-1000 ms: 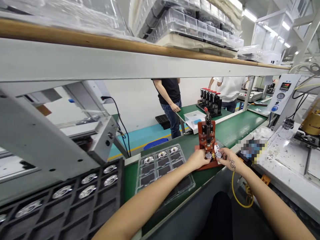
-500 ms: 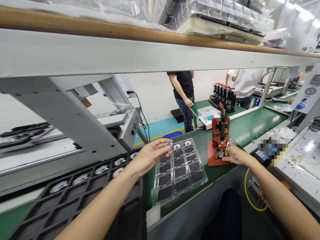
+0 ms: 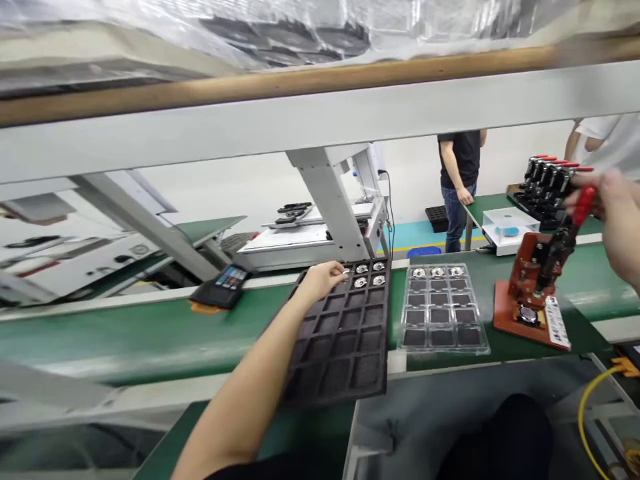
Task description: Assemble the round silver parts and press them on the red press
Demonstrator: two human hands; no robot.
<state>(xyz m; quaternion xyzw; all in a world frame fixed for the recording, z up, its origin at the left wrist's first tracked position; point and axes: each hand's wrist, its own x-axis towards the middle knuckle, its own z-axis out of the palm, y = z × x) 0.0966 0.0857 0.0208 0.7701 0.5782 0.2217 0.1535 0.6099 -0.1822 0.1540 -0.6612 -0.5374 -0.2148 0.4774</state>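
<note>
My left hand [image 3: 323, 280] reaches to the far-left part of a black compartment tray [image 3: 370, 380]. Its fingertips are pinched on a small round metal part [image 3: 345, 273], partly covered by the fingers; whether it still touches its compartment I cannot tell. Several similar parts [image 3: 379, 280] lie in nearby compartments. My right hand [image 3: 620, 223], blurred, has its fingers curled about the red lever handle [image 3: 584, 204] of an orange-red hand press [image 3: 505, 313]. Under the press head sits a round part [image 3: 527, 315]. Between the hands lies a clear plastic tray [image 3: 485, 348] with three round parts in its far row.
A shelf beam [image 3: 320, 113] crosses above the green bench [image 3: 150, 333]. Behind the press stand a clear box [image 3: 510, 223] and a row of red-handled clamps [image 3: 547, 180]. A person [image 3: 457, 180] stands beyond. A dark device [image 3: 223, 287] lies on the left.
My left hand has moved from the clear tray to the black tray. My right hand has risen from the press base to the lever. The view has turned left; three parts now show in the clear tray.
</note>
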